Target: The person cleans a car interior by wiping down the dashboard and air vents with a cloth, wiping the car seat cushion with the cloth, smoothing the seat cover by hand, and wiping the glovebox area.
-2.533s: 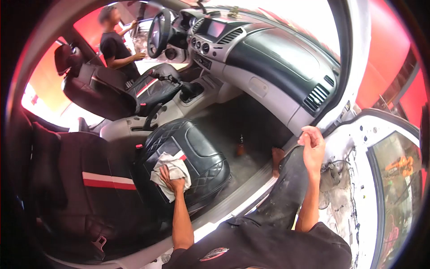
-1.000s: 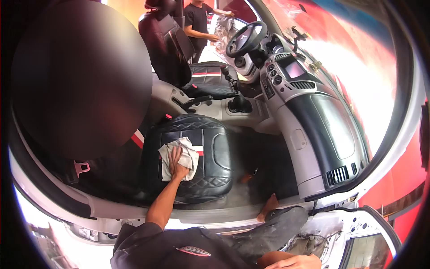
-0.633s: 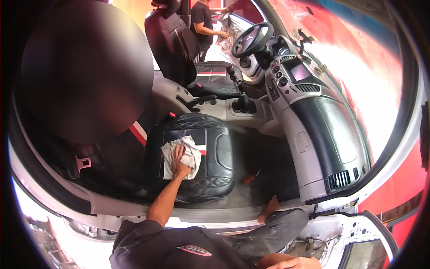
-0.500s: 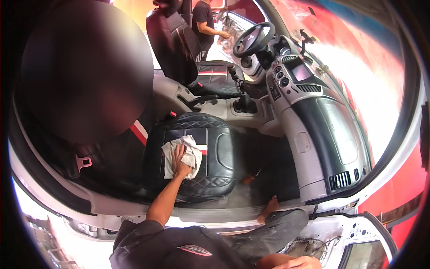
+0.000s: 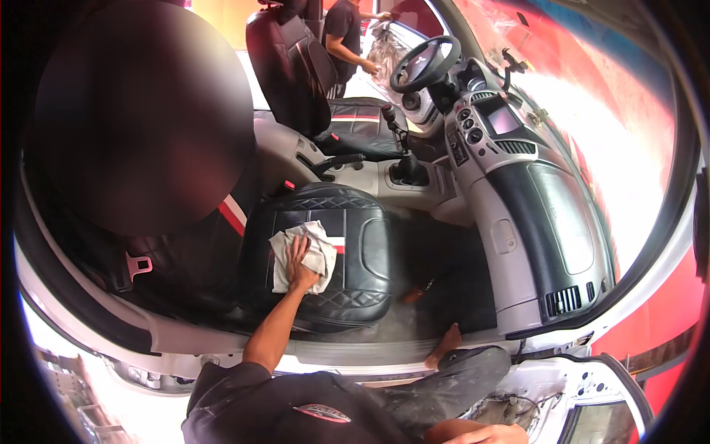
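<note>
My left hand [image 5: 299, 263] lies on top of a crumpled off-white cloth [image 5: 319, 251], palm down with the fingers spread. The cloth rests on the black front seat cushion [image 5: 366, 296], over part of its red and white stripe. That hand presses from above rather than wrapping round the cloth. Down at the lower right edge, my right hand [image 5: 492, 435] is near my bent leg [image 5: 451, 381]. The frame cuts it off, and its fingers do not show clearly.
Beyond the seat are a handbrake [image 5: 340, 160], a gear lever [image 5: 407, 170] and the steering wheel [image 5: 425, 64]. The dashboard [image 5: 518, 200] runs along the right. An orange-handled tool [image 5: 416, 294] lies on the floor. Another person [image 5: 342, 44] stands at the far door.
The view has shifted slightly, so the car interior sits a little to the right. My left hand and the cloth keep nearly the same place on the seat. The other person's hands have moved slightly.
</note>
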Demonstrator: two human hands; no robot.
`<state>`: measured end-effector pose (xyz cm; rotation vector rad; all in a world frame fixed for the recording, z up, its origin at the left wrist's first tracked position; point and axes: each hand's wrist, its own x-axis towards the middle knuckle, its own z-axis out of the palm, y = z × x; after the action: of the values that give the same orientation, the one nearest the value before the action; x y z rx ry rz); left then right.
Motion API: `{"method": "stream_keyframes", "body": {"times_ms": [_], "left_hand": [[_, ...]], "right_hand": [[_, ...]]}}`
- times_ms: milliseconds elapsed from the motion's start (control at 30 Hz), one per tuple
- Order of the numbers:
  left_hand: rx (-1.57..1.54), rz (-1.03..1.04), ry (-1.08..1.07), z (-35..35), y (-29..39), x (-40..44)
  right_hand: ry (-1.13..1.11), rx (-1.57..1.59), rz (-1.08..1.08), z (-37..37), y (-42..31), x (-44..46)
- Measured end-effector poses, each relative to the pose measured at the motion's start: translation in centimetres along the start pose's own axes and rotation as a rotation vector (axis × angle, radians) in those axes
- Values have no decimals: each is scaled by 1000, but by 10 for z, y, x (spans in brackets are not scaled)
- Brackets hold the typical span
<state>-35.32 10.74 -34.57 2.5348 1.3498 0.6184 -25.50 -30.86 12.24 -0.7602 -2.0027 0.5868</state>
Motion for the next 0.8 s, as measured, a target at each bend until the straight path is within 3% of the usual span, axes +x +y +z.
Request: {"method": "stream_keyframes", "body": {"times_ms": [233, 367, 467, 533, 600, 667, 800], "left_hand": [[-20, 10, 4, -3, 2, 0], [-19, 11, 4, -4, 2, 0], [-21, 21, 27, -5, 3, 0], [-27, 38, 44, -5, 3, 1], [-37, 52, 58, -6, 2, 0], [-40, 24, 47, -7, 3, -1], [-58, 7, 27, -4, 4, 1]], "right_hand": [[62, 19, -27, 13, -1, 3], [-262, 35, 66, -17, -4, 2], [-205, 14, -33, -16, -3, -1], [11, 19, -85, 13, 6, -2], [-20, 50, -35, 13, 6, 0], [-297, 112, 113, -16, -1, 3], [-254, 108, -36, -14, 6, -9]]}}
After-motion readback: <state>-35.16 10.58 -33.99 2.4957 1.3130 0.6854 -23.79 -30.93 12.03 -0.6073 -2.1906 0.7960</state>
